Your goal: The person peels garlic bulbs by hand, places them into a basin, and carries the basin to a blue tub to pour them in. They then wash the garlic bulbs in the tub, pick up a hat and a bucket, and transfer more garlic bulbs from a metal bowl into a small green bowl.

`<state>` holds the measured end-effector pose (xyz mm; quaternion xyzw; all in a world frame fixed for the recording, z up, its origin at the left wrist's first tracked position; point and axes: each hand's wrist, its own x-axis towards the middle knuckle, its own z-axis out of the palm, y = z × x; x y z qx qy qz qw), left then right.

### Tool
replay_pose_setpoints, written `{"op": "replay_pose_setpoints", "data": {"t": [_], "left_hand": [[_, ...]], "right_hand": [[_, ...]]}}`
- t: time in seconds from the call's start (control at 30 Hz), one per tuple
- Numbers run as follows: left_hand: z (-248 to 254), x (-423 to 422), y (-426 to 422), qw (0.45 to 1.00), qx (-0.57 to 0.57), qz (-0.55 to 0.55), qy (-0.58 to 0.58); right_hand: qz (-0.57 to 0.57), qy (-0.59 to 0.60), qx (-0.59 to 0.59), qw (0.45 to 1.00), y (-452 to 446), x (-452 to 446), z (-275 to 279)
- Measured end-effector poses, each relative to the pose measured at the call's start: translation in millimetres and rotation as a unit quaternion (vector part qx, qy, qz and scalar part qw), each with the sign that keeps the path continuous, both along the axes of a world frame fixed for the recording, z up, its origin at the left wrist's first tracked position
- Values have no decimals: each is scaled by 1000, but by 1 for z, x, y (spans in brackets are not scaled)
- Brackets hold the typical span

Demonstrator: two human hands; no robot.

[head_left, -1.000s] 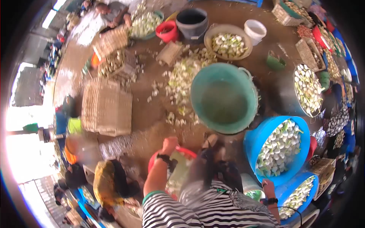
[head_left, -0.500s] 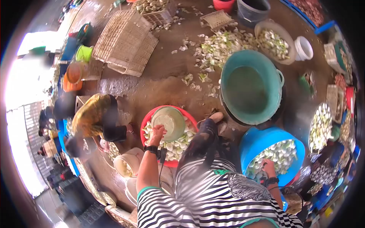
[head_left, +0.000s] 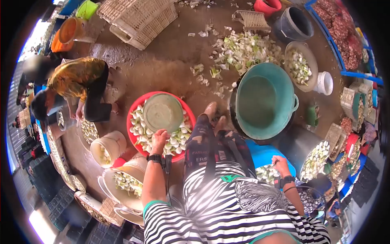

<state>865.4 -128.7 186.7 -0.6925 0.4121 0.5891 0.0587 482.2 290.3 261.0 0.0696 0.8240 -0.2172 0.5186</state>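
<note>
My left hand (head_left: 160, 140) closes on the near rim of a grey-green plastic bowl (head_left: 163, 113). The bowl rests over white onion-like bulbs (head_left: 178, 140) with green tips, inside a wide red tub (head_left: 131, 129). Whether its hollow faces up or down I cannot tell. Over a blue tub (head_left: 260, 154) to my right, my right hand (head_left: 280, 164) has its fingers curled; what lies in them, if anything, is hidden. More of the same bulbs (head_left: 266, 173) show inside that blue tub, partly covered by my shirt and arm.
Ahead to the right stands a large teal tub (head_left: 266, 101) of murky water. Beyond it lie a heap of peelings (head_left: 245, 51) and a basin of bulbs (head_left: 300, 69). Buckets (head_left: 109, 148) crowd my left, near a bent-over person (head_left: 77, 81). A wicker basket (head_left: 140, 20) stands farther off.
My right hand has come up from among the bulbs in the blue tub. My left hand has shifted to the bowl's near rim. The whole view has turned.
</note>
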Motion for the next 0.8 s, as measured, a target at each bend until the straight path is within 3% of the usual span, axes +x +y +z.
{"op": "replay_pose_setpoints", "data": {"t": [0.13,0.17,0.3,0.43,0.6,0.73,0.8], "left_hand": [[7,16,46,996,34,84,-6],[12,25,63,997,19,72,1],[31,58,132,991,38,125,3],[54,63,185,974,90,192,-82],[47,43,188,972,101,202,-65],[40,28,155,987,79,141,-28],[41,34,144,984,52,170,-17]], "right_hand": [[84,-5,-14,996,-9,-31,-16],[160,-2,-43,986,-11,-42,-24],[170,-35,-51,984,-54,-68,-54],[145,-71,-49,986,-91,-85,-66],[147,-60,-59,986,-119,-97,-62],[117,-45,-63,990,-110,-96,-63],[120,-58,-50,990,-101,-89,-64]]}}
